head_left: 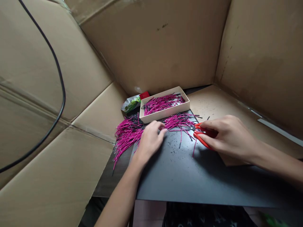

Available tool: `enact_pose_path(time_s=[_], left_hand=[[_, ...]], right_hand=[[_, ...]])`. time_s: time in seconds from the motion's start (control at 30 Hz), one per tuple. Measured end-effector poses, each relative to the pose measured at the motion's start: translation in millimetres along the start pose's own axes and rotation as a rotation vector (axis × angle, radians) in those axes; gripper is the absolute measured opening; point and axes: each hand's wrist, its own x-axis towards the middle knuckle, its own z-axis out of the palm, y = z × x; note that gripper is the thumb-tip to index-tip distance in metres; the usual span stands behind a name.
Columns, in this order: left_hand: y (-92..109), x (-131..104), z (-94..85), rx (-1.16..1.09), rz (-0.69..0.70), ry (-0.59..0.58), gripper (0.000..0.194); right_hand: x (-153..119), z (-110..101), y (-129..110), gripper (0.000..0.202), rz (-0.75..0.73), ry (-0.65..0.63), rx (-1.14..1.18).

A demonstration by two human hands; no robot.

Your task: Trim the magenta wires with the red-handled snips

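Loosely, pink wires (pixel 177 121) lie beside and between the hands (pixel 151 138).

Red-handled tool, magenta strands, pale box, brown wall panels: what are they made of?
Red-handled tool: handles probably plastic or rubber, smooth bright red; dark tip likely metal.
Magenta strands: possibly plastic-coated wire, thin with dark ends; core unclear.
Pale box: likely paperboard, matte, thin straight walls.
Brown wall panels: apparently cardboard, matte, with fold creases.

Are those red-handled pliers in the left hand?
No, the red-handled pliers are in the right hand, while the left hand is beside the pink-and-black wires.
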Motion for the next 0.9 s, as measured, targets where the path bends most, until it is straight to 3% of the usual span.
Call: enact_pose_path(time_s=[0.13,0.23,0.43,0.6,0.77,0.9], left_hand=[[27.4,-5.1,7.6,-0.12,0.23,-0.222,0.01],[32.8,-6.9,8.0,-0.093,0.225,-0.265,0.015],[23.7,-9.2,-0.1,-0.096,0.211,-0.316,0.008],[12.6,-6.2,-14.9,-0.185,0.163,-0.257,0.01],[4.2,-2.4,-21.1,-0.324,0.037,-0.083,0.013],[2.9,-1.7,-20.5,-0.418,0.017,0.05,0.009]], right_hand=[[0.4,1.0,0.5,0.022,-0.003,0.025,-0.004],[0.4,1.4,0.4,0.022,-0.001,0.036,0.004],[-0.3,1.3,1.1,0.023,0.006,0.044,0.034],[0.2,0.1,1.1,0.023,-0.002,0.045,0.042],[0.1,0.0,1.1,0.023,0.001,0.025,0.052],[-0.1,0.0,1.9,0.023,0.009,0.024,0.05]])
